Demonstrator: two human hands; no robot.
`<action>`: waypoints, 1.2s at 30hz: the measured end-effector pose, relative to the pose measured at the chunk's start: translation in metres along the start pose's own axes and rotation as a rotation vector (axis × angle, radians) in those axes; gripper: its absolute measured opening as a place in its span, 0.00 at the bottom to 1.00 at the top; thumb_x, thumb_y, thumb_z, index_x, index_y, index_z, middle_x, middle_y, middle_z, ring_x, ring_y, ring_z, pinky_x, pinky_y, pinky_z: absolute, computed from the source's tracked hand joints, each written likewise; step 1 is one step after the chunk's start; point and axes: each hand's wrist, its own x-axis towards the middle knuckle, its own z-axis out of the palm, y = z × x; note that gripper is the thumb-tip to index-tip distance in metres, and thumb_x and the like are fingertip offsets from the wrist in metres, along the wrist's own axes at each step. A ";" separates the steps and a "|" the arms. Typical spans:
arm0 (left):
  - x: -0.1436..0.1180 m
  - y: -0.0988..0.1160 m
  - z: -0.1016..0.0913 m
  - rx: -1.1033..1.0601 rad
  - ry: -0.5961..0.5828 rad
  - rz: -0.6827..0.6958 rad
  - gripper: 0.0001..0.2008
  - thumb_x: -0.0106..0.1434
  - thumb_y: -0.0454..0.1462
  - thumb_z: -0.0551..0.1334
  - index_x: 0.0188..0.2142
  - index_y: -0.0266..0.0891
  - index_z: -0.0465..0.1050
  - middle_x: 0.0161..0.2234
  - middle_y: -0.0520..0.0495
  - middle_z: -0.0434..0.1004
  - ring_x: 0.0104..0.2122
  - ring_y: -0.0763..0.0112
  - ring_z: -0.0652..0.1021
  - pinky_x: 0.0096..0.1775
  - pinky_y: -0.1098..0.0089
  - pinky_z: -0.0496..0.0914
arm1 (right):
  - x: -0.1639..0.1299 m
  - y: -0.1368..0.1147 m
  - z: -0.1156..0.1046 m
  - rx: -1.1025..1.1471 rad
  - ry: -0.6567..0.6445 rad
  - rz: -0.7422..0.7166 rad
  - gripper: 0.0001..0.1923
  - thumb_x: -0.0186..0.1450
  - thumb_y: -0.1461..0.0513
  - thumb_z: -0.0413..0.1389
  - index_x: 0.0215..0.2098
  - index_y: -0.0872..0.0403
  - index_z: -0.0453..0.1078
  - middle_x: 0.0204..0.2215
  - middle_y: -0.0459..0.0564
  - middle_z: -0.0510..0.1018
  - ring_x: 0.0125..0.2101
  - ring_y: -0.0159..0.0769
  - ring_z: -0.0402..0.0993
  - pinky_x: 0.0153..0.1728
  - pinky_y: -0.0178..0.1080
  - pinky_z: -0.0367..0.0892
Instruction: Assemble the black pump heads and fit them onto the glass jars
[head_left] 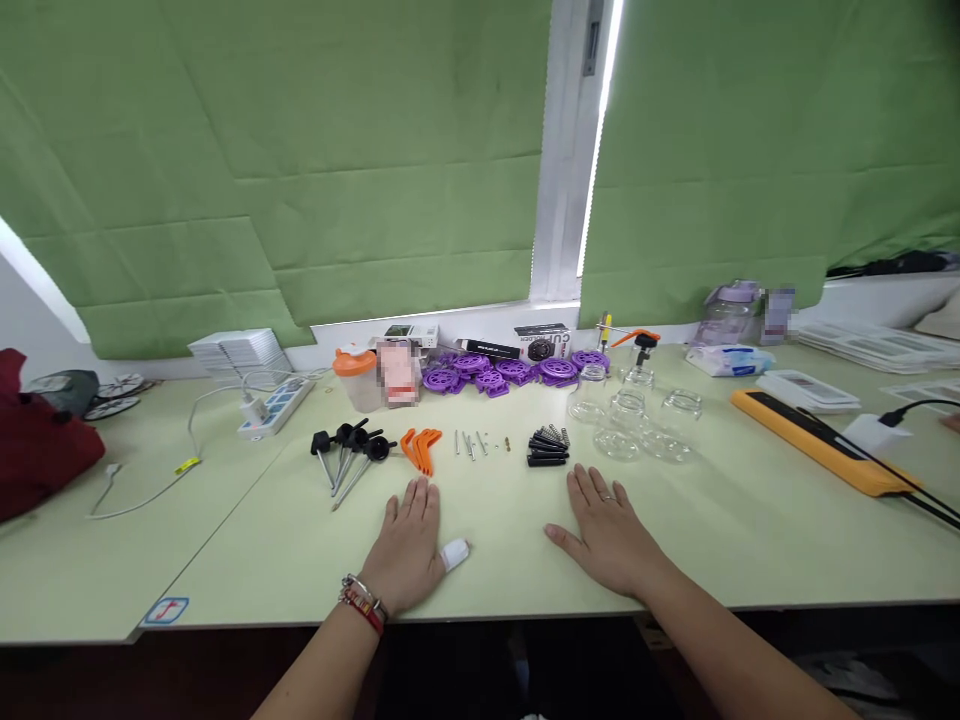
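My left hand lies flat on the table with its fingers stretched out and a white wrap on the thumb. Just beyond its fingertips are several curved orange handles and black plastic pieces with metal rods. My right hand also rests flat, fingers apart, holding nothing. Near its fingertips sit short black tubes with small springs. Between the two groups lie several metal pins or bolts. Clear round jars and lids stand farther right, by an upright piece with an orange handle.
Purple plastic wheel-like parts lie along the back, beside an orange-lidded cup. A power strip and cable are on the left. An orange-and-black bar with cords lies right. The table edge runs below my hands.
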 end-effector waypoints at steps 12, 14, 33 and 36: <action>0.000 0.004 -0.006 -0.018 -0.035 -0.018 0.41 0.63 0.54 0.43 0.64 0.24 0.47 0.65 0.27 0.41 0.64 0.48 0.44 0.60 0.47 0.45 | 0.002 0.002 0.006 -0.027 0.006 -0.001 0.50 0.60 0.36 0.28 0.67 0.64 0.37 0.66 0.58 0.36 0.65 0.51 0.30 0.63 0.54 0.32; 0.000 0.004 -0.007 -0.027 -0.040 -0.022 0.41 0.63 0.54 0.44 0.64 0.24 0.47 0.65 0.27 0.40 0.64 0.48 0.44 0.60 0.47 0.45 | 0.002 0.003 0.006 -0.025 0.010 -0.001 0.50 0.60 0.36 0.28 0.67 0.64 0.37 0.66 0.58 0.36 0.65 0.51 0.30 0.63 0.54 0.32; -0.002 -0.024 -0.027 -0.156 -0.026 -0.039 0.35 0.64 0.51 0.46 0.65 0.32 0.45 0.66 0.35 0.40 0.65 0.55 0.47 0.60 0.52 0.49 | -0.002 -0.002 -0.002 -0.007 -0.016 0.007 0.49 0.61 0.37 0.28 0.66 0.64 0.34 0.66 0.56 0.34 0.65 0.49 0.29 0.63 0.52 0.32; 0.012 -0.051 -0.043 -0.086 0.126 -0.162 0.31 0.63 0.47 0.50 0.60 0.30 0.56 0.64 0.32 0.49 0.63 0.52 0.53 0.59 0.53 0.52 | -0.003 -0.002 -0.003 -0.007 -0.013 0.005 0.48 0.61 0.37 0.28 0.66 0.63 0.34 0.66 0.56 0.34 0.65 0.49 0.29 0.63 0.53 0.33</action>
